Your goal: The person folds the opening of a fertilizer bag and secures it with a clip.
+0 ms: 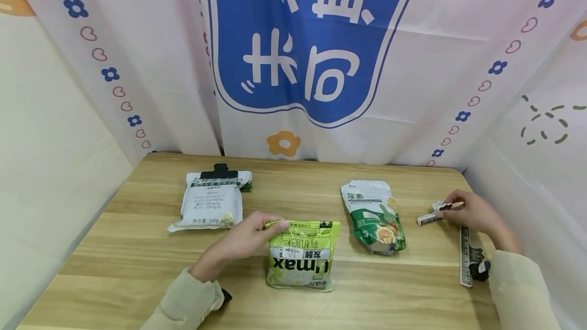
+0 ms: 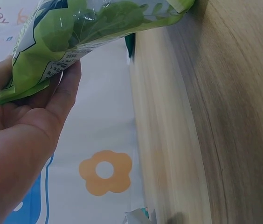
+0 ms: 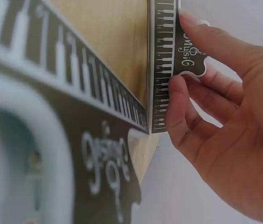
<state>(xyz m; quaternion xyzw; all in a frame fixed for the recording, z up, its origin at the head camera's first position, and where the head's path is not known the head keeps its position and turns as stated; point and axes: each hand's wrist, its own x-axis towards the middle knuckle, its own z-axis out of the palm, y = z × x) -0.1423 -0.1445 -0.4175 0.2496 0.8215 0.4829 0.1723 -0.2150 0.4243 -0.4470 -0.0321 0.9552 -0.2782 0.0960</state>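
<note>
My left hand pinches the top edge of a green fertilizer bag between thumb and fingers, and the bag stands upright near the middle of the table. In the left wrist view the bag's underside shows above the fingers. Over at the right, my right hand pinches a flat clip with a piano-key print and "Music" lettering by its wavy tab. A second piano-print clip lies just below that hand, looming large in the right wrist view.
A white bag with a black clip along its top lies at the left. Right of centre lies a white-and-green pouch. Beside the second piano-print clip is a small black object; another black object peeks past the left sleeve.
</note>
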